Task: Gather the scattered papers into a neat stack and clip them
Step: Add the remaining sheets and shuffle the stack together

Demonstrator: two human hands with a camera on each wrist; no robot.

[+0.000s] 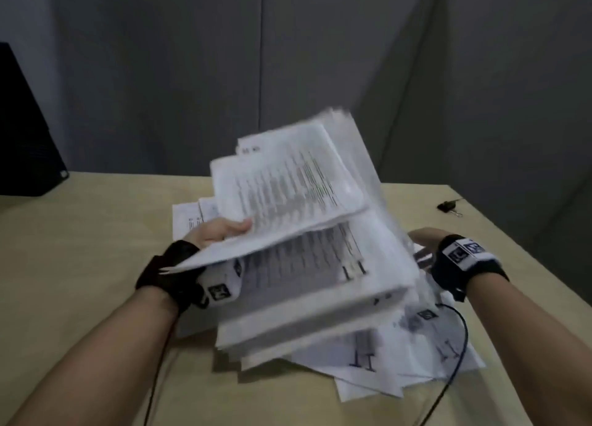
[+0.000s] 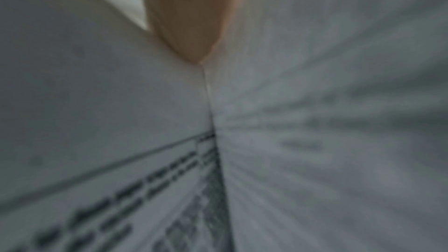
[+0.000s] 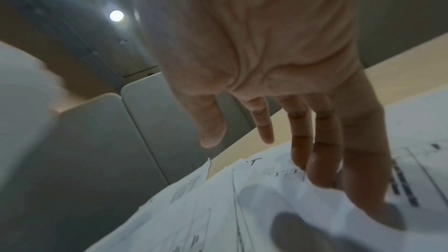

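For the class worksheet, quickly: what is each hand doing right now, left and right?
Left hand: grips a lifted bundle of papers.
Right hand: open, straight fingers reaching down to the loose sheets on the table, holding nothing.

right hand [image 3: 278, 87] fingers straight, fingertips [image 3: 322, 175] touching loose papers [image 3: 242, 208] on table [image 3: 400, 78].

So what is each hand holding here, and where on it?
The left hand grips a lifted bundle of papers at its left edge. The right hand holds nothing; its straight fingers reach the loose sheets on the table.
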